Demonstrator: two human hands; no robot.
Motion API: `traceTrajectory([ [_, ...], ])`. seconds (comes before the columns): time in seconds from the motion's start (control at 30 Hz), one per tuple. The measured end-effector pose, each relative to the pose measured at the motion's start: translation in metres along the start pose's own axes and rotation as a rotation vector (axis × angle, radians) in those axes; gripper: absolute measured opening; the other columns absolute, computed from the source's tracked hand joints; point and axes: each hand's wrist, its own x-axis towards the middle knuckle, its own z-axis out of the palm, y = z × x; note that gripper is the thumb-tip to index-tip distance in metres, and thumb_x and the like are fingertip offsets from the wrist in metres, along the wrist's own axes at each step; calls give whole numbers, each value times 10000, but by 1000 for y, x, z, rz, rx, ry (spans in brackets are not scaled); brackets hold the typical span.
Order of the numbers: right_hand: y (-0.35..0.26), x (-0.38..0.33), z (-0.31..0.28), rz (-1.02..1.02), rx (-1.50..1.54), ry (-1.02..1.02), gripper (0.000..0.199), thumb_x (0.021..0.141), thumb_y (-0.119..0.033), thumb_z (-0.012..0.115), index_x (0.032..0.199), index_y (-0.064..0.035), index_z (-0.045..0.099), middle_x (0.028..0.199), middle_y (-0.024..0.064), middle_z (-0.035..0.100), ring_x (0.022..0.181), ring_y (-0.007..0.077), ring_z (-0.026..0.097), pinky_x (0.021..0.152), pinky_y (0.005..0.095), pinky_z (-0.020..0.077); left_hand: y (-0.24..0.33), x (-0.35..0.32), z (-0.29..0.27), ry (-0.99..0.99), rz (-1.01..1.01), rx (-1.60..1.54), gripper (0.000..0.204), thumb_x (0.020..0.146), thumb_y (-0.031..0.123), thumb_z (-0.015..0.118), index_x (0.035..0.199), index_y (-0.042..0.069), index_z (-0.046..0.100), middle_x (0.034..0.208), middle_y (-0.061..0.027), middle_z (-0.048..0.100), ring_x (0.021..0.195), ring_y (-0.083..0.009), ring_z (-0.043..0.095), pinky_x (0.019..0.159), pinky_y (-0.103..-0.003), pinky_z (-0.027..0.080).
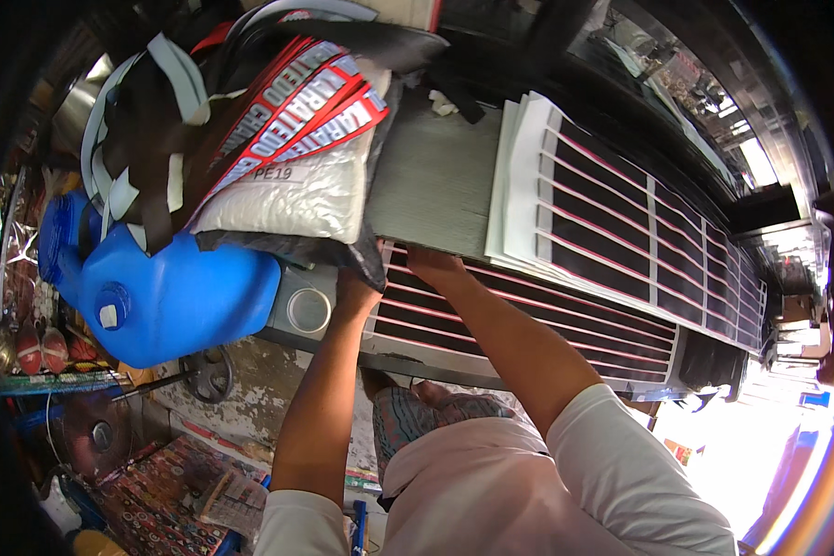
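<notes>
My left hand [357,289] reaches under the dark plastic beneath a white woven sack [301,199] at the table edge; its fingers are hidden. My right hand [433,264] presses on the near end of a long black sheet with red and white stripes [547,310] that lies along the grey table [431,181]. Whether it grips the sheet is unclear. A stack of similar striped sheets [621,213] with white borders lies farther back on the table.
A blue plastic jerrycan [162,296] sits left of my left hand. Printed red and white strips [306,107] and grey straps [181,83] pile on the sack. A round metal lid [308,310] sits beside the can. A patterned mat [171,482] covers the floor.
</notes>
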Motion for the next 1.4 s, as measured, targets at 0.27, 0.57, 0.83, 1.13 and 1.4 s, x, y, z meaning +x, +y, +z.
traceTrajectory([
  [0.27,-20,34,-30,195,347,-205,390,995,-293,648,1295,-59,735,1283,213,724,1171,401,691,1017,543,539,35,0,-60,-123,-66,-67,562,894,31,642,1455,50,610,1318,-274,672,1284,-475,610,1105,-565,473],
  [0.57,-32,26,-56,263,475,-362,420,1023,-296,608,1380,-94,695,1389,181,691,1289,383,638,1105,544,486,33,-7,-48,13,54,97,295,835,82,718,1128,64,751,1079,-167,776,973,-425,736,882,-548,571],
  [0.83,-38,37,-140,406,660,-564,453,1047,-298,573,1456,-126,660,1483,152,662,1393,367,591,1183,545,440,31,0,-40,91,66,180,292,868,135,722,1157,99,733,1110,-153,761,1089,-396,710,925,-505,560],
  [1.13,-11,9,-37,190,396,-282,694,936,-504,720,1515,-143,591,1566,219,571,1452,429,535,1152,543,483,48,17,-53,149,123,110,376,926,327,769,1199,75,713,1170,-174,741,1122,-403,690,979,-536,539],
  [1.4,-11,3,-26,136,410,-79,510,1003,-402,658,1427,-119,665,1479,218,643,1399,432,583,1141,556,485,58,20,-71,-38,4,30,419,919,219,721,1297,44,673,1245,-235,702,1195,-439,658,1036,-554,509],
])
